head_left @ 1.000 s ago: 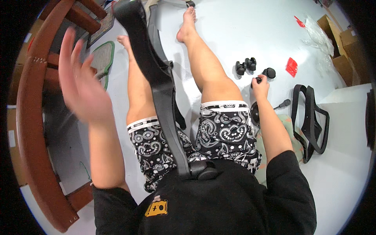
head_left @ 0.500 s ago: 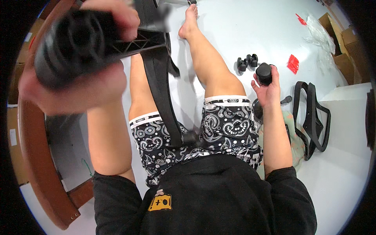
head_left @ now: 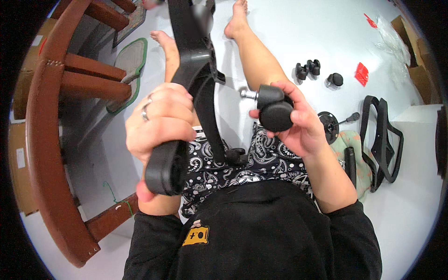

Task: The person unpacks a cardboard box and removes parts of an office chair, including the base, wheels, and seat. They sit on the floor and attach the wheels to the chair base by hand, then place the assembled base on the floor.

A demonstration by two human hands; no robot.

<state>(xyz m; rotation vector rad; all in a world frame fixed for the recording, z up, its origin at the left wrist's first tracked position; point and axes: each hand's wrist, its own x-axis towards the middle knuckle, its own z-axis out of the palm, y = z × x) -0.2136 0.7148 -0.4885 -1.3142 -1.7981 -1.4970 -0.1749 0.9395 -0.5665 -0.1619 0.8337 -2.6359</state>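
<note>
A black star-shaped chair base (head_left: 198,60) stands tilted between my legs, one arm running down to my lap. My left hand (head_left: 161,119) is wrapped around another of its arms, whose blunt end (head_left: 165,168) points toward me. At the tip of the arm by my lap sits a black caster (head_left: 236,156). My right hand (head_left: 303,119) holds a second caster (head_left: 276,109) between thumb and fingers. Its shiny metal stem (head_left: 249,94) points left at the base, with a gap between them.
More casters (head_left: 308,69) and a single one (head_left: 335,80) lie on the floor ahead. At the right are black armrest-like loops (head_left: 380,144), a round black plate with a lever (head_left: 329,126) and red scraps (head_left: 361,74). Brown furniture (head_left: 44,154) curves along the left.
My left hand has come down and rightward, swinging the base's arm closer to my body. My right hand has moved left toward the base, and its caster now shows its stem.
</note>
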